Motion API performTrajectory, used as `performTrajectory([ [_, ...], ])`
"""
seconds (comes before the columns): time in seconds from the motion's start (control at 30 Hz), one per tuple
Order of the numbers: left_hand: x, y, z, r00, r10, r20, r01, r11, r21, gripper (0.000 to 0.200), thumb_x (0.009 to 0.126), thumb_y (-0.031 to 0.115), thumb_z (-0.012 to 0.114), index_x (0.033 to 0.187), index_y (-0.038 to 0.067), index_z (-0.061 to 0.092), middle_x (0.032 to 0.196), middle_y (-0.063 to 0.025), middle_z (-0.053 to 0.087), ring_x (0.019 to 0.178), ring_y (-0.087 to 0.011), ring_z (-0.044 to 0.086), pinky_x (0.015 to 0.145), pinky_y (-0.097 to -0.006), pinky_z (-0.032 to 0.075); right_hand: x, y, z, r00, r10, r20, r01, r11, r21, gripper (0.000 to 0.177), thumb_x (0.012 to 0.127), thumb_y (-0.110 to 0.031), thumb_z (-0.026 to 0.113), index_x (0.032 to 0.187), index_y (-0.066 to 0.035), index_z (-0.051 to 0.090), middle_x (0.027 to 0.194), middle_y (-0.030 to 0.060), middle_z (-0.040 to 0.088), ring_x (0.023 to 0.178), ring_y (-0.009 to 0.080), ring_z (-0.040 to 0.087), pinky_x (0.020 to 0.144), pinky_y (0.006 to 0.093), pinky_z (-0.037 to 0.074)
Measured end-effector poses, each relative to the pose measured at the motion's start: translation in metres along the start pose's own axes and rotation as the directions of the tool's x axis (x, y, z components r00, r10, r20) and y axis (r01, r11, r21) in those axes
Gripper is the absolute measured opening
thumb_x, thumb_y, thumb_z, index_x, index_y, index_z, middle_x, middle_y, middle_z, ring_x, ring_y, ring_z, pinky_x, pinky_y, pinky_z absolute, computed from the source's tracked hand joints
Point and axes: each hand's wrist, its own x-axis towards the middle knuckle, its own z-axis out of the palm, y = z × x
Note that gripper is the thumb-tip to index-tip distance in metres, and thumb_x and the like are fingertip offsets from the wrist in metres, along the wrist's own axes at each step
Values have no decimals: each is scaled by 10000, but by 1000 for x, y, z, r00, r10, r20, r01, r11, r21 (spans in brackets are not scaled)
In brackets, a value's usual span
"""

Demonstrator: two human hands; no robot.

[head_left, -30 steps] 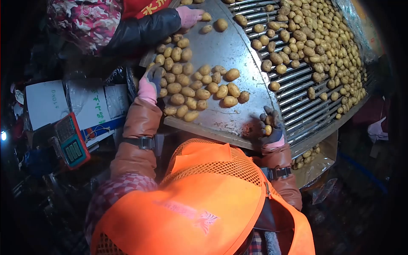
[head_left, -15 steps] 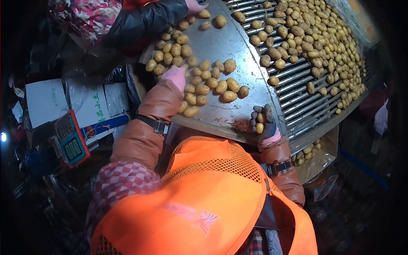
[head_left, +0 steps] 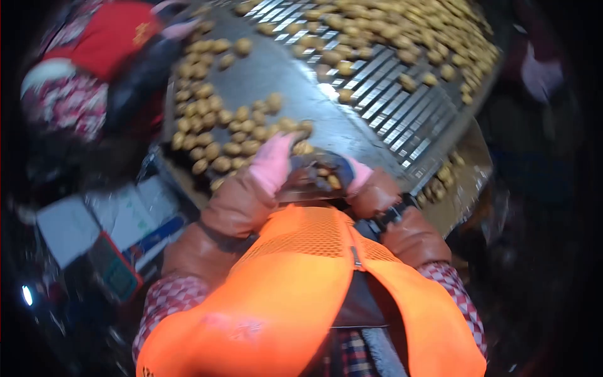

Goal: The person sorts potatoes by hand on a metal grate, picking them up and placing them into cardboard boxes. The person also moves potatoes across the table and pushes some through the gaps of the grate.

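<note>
My left hand (head_left: 274,160), in a pink glove, lies at the near edge of the potato pile (head_left: 235,129) on the metal table (head_left: 308,103). Its fingers are blurred, so its grip cannot be made out. Close to its right, my right hand (head_left: 353,173), in a pink and dark glove, is at the near edge of the table. Between the two hands are small dark lumps (head_left: 323,182) and a yellowish potato. The fingers of my right hand are hidden or smeared.
A roller grate (head_left: 389,116) heaped with potatoes adjoins the table's right side. A co-worker in red and dark clothing (head_left: 119,38) reaches in at upper left. White sheets (head_left: 69,229) and a scale (head_left: 116,270) lie at left; a potato-filled bag (head_left: 468,182) is at lower right.
The view has shifted and turned. My right hand has moved left along the near edge, close to my left hand. More potatoes now show along the table's left side.
</note>
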Motion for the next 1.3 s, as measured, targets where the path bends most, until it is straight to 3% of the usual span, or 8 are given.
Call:
performTrajectory([
  [0.1, 21, 34, -12, 952, 89, 292, -63, 993, -96, 483, 817, 91, 692, 1270, -7, 557, 1180, -218, 620, 1108, -333, 609, 957, -376, 466, -21, -5, 6, 989, -115, -89, 85, 956, -282, 343, 776, -55, 725, 1106, -82, 636, 950, 12, 662, 849, 120, 607, 750, 282, 508],
  [0.13, 29, 39, -4, 939, 126, 320, -53, 972, -227, 512, 808, 107, 705, 1283, -14, 560, 1171, -208, 624, 1078, -312, 621, 940, -370, 476, -29, -3, -4, 896, -393, 208, 398, 502, -768, 313, 826, -56, 676, 1136, -76, 636, 933, 20, 664, 822, 108, 604, 742, 278, 509],
  [0.23, 30, 13, 41, 940, -205, 274, 339, 657, -673, 478, 896, 26, 635, 1350, -36, 501, 1180, -140, 613, 1038, -192, 589, 898, -297, 477, -52, 22, -53, 975, -163, -150, 159, 987, -32, 428, 941, -328, 597, 1320, -132, 563, 796, 19, 608, 687, 108, 579, 586, 250, 491],
  [0.4, 25, -53, 24, 853, 185, 487, -463, 697, 547, 795, 741, 335, 766, 1436, 126, 440, 1468, -226, 380, 1359, -404, 348, 1138, -507, 251, -168, 35, -26, 570, -462, -679, 556, 826, -95, 425, 896, -507, 618, 1021, -101, 608, 659, 8, 540, 547, 130, 527, 487, 272, 446],
  [0.73, 54, -146, 0, 979, -204, 4, 168, 816, 553, 746, 908, 427, 587, 1530, 189, 250, 1531, -176, 309, 1367, -382, 354, 1094, -486, 316, -344, 178, -37, -176, 12, -984, 939, 302, -164, 532, 868, -577, 617, 1195, -160, 570, 713, -58, 526, 559, 101, 494, 452, 240, 407],
  [1.0, 24, -114, 16, 999, 25, 31, -39, 756, 654, 713, 880, 470, 601, 1471, 133, 385, 1543, -209, 273, 1348, -411, 377, 1083, -497, 347, -417, 211, -17, 2, -329, -944, 482, 828, -287, 457, 886, -532, 610, 1152, -162, 570, 840, -35, 549, 681, 135, 510, 564, 262, 422],
  [1.2, 24, -108, 12, 998, -53, 24, 26, 781, 624, 661, 853, 358, 680, 1422, 119, 443, 1529, -217, 291, 1304, -390, 431, 1059, -476, 384, -519, 198, -3, -410, -266, -873, 360, 832, -422, 465, 905, -501, 594, 1195, -139, 552, 945, -6, 559, 796, 162, 524, 666, 288, 435],
  [1.3, 16, -88, 29, 969, -246, -37, 236, 957, -167, 506, 895, 164, 620, 1377, 131, 473, 1404, -125, 430, 1228, -289, 470, 1017, -423, 424, -504, 221, -24, -454, -282, -845, 218, 885, -412, 470, 915, -486, 586, 1216, -128, 544, 997, 9, 564, 854, 176, 531, 716, 301, 442],
])
